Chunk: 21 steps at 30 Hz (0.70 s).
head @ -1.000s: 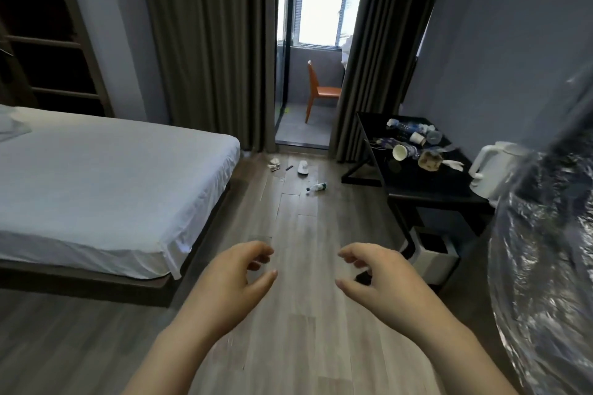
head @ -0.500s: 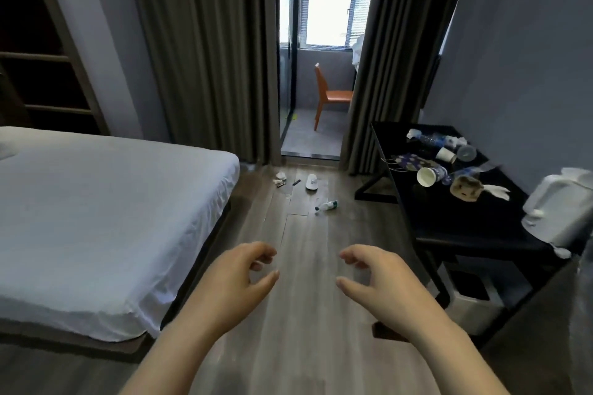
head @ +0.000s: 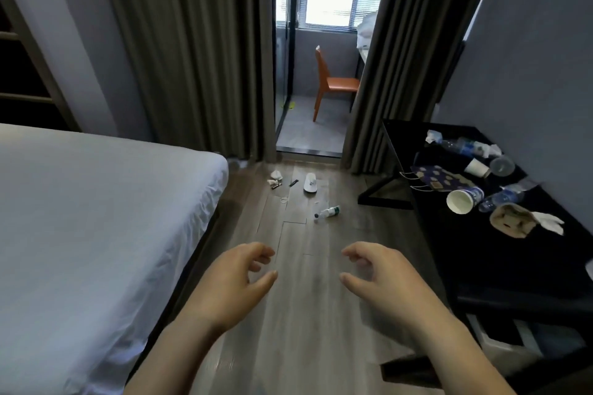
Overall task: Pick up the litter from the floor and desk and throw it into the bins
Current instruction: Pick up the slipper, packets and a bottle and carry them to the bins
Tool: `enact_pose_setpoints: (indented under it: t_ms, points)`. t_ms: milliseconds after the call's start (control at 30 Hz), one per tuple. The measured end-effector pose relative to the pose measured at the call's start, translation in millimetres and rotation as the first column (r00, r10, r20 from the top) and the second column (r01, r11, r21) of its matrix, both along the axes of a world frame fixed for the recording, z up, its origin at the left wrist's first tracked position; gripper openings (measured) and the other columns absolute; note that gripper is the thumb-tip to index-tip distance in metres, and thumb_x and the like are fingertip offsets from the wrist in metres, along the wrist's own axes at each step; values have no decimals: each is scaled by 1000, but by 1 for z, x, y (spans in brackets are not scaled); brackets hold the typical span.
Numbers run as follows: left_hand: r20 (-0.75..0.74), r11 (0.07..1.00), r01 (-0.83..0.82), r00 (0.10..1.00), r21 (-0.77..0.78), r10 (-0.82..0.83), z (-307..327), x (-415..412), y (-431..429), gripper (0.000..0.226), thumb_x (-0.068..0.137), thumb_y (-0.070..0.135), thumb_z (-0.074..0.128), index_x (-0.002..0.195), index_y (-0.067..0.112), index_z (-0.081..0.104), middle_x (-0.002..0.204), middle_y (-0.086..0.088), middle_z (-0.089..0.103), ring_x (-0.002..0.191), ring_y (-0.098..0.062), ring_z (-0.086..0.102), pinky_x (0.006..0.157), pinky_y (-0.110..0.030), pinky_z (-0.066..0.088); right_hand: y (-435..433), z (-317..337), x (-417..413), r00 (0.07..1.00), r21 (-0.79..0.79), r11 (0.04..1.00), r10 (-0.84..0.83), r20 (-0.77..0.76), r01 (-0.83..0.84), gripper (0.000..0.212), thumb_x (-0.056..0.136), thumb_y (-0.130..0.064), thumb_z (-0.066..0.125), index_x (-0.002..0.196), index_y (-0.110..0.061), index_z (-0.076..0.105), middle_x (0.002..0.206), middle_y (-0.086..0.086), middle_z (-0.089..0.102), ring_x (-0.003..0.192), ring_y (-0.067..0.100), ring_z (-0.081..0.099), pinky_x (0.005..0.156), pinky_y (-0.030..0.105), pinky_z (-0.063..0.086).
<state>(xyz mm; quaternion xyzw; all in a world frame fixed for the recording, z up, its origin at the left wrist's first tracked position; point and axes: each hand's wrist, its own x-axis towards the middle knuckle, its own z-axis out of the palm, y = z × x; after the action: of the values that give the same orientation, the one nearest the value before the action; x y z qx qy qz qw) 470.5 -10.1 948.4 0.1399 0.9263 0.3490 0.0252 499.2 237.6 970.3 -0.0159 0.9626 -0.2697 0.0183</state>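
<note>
Litter lies on the wooden floor ahead: a small bottle [head: 327, 212], a white cup [head: 310, 183] on its side, crumpled tissue [head: 276, 175] and small scraps [head: 275, 184]. The black desk [head: 500, 253] on the right carries a tipped paper cup [head: 462, 200], plastic bottles [head: 500, 197], a patterned bag [head: 439, 178], a brown crumpled bag [head: 510, 221], tissue [head: 550, 222] and more cups [head: 478, 167]. A white bin [head: 513, 343] stands under the desk. My left hand [head: 237, 279] and my right hand [head: 378, 279] hover over the floor, fingers loosely curled, holding nothing.
A bed [head: 90, 218] with a white sheet fills the left side. Dark curtains [head: 192, 48] frame an open doorway to a balcony with an orange chair [head: 333, 83]. A grey wall runs along the right behind the desk.
The view has moved forward and turned left; the kettle and the clear plastic at the right have left the view. The floor litter and desk look nearer. Both hands keep the same pose.
</note>
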Motion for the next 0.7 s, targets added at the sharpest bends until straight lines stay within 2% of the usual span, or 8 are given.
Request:
enact_pose_setpoints:
  t_ms: [67,333,500,700]
  points:
    - [2,1000,-2,1000,-1,2,-4,-48,-9,28,85,39,63,112,34,59,103,20,60,94,2,60,85,-24,52,-6,-3,-44,1000,1,1000,-10,19,10,39,82,-39,65,120,-31,60,113,-17,60,104,0,56,92,23,46]
    - [23,999,50,998,1,-51,-5,-205,-15,29,86,38,62,115,32,59,107,18,60,95,2,59,87,-25,52,-17,-12,-183,997,-45,998,-46,64,49,40,82,-40,66,121,-31,59,115,-15,60,101,-1,57,89,21,48]
    - [77,997,80,994,-2,-80,-23,-280,-3,28,86,39,62,113,34,59,103,19,61,93,2,60,84,-24,53,-2,-29,-256,993,-42,995,-84,82,88,37,80,-38,68,116,-30,61,109,-14,61,97,-2,57,82,14,43]
    - [55,996,87,995,-29,-85,-31,-392,28,28,85,39,63,112,34,59,104,19,62,93,2,60,83,-26,54,28,-44,-366,992,-82,992,-94,80,100,36,81,-36,67,116,-32,61,111,-17,60,98,-3,55,81,15,44]
